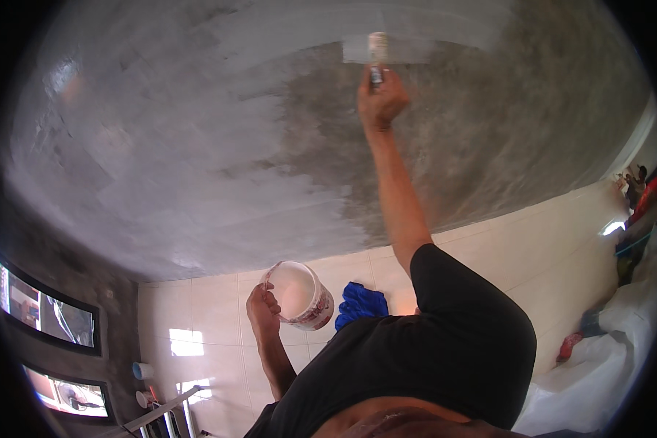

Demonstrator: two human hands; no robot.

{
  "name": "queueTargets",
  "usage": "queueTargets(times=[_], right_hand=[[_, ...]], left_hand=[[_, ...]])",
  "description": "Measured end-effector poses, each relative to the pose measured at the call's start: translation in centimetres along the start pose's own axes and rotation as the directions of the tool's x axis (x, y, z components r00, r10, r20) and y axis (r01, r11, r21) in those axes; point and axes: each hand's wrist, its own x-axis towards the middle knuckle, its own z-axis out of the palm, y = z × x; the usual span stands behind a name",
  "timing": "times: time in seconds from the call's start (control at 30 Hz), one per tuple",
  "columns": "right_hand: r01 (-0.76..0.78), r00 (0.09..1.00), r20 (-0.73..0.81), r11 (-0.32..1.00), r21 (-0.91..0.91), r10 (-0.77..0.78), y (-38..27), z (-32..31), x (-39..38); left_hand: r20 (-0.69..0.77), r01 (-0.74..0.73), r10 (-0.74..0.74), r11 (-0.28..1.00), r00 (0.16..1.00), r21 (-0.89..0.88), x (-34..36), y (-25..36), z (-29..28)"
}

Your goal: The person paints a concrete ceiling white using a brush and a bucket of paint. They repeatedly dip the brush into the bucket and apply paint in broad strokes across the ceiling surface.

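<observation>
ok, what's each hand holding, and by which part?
Right hand: a brush, by its handle. Left hand: a bucket, at its top, on the left side; rim or carrying handle, can't tell.

Your wall (pixel 197 153) is pretty dim and grey, with light coming from the blown-out windows (pixel 44 310) around 8 o'clock. You've got harsh bright patches on the floor (pixel 215 310) between 7 and 8, plus shiny glare at 10. Your brush (pixel 377 47) near 12 is blurry, the fisheye bends your edges, corners go black, and the clutter (pixel 635 193) at 3 looks mushy.
</observation>
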Motion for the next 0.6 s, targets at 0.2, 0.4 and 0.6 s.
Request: queueTargets(times=[0.2, 0.4, 0.6], right_hand=[[0.0, 0.996, 0.089, 0.94, 0.342, -0.032, -11.0, 5.5, -5.5], [-0.18, 0.951, 0.309, 0.828, 0.532, 0.008, -16.5, 8.7, -7.7], [-0.289, 0.923, 0.358, 0.867, 0.406, 0.14, -6.4, 6.9, -6.0]], left_hand=[[-0.024, -0.009, 0.009, 1.0, 1.0, -0.01, -0.8, 0.2, -1.4], [-0.109, -0.058, 0.065, 0.996, 0.992, 0.063, -0.5, 1.5, -3.4], [-0.17, -0.042, 0.053, 0.997, 0.984, 0.067, 0.3, 1.6, -6.3]])
